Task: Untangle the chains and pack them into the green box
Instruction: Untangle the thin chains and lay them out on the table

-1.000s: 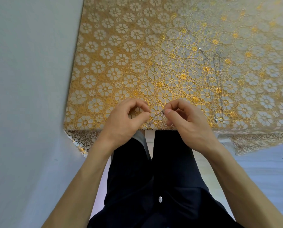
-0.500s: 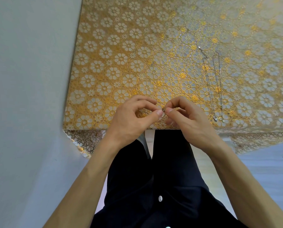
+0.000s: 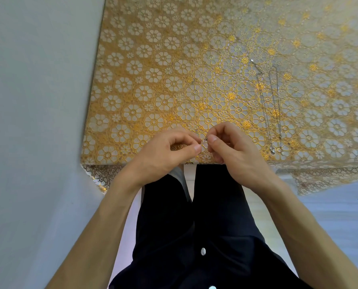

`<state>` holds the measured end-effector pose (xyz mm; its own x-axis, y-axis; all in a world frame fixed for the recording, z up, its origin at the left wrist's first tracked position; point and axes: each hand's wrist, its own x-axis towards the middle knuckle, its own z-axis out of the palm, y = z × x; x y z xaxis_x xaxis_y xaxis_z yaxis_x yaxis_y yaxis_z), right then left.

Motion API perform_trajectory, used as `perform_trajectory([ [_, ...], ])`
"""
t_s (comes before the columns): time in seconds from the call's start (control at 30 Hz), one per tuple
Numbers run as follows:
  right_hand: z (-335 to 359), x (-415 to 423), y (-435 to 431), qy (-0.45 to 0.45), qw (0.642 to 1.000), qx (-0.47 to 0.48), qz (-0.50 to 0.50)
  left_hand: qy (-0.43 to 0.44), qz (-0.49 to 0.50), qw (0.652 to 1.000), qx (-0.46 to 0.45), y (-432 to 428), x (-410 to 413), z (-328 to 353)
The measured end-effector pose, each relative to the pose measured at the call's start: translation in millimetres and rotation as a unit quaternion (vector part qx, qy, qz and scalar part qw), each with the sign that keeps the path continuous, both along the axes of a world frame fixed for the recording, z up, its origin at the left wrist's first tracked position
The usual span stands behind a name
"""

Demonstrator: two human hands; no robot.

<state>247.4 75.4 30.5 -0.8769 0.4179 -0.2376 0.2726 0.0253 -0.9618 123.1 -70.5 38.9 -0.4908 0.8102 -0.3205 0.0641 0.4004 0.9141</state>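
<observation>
My left hand (image 3: 169, 151) and my right hand (image 3: 230, 147) meet fingertip to fingertip over the near edge of the table. Between thumb and forefinger of each they pinch a thin silver chain (image 3: 205, 140); only a tiny glint of it shows between the fingertips. A second silver chain (image 3: 271, 105) lies stretched out on the tablecloth to the right, running from far to near, with a small pendant at its near end. No green box is in view.
The table wears a gold floral lace cloth (image 3: 153, 80) that hangs over the near edge. A pale wall (image 3: 38, 101) borders the table on the left. My dark-trousered legs (image 3: 194, 215) are below the table edge.
The two hands have closed together until their fingertips touch, and both have shifted slightly to the right along the table edge. The chain on the right has not moved.
</observation>
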Motion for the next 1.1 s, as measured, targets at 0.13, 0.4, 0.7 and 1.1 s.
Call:
perform_trajectory([
  [0.13, -1, 1, -1, 0.004, 1.000, 0.014, -0.004, -0.023, 0.002, 1.000, -0.005, -2, -1, 2],
  [0.4, 6, 0, 0, 0.000, 1.000, 0.009, -0.013, -0.048, 0.056, 0.997, 0.036, -6, 0, 4],
  [0.7, 13, 0, 8, 0.050, 0.965, -0.225, -0.125, -0.025, 0.070, 0.996, 0.041, -8, 0, 6],
  [1.1, 23, -5, 5, 0.100, 0.889, -0.420, -0.152, -0.026, 0.084, 0.995, 0.049, -5, 3, 4],
])
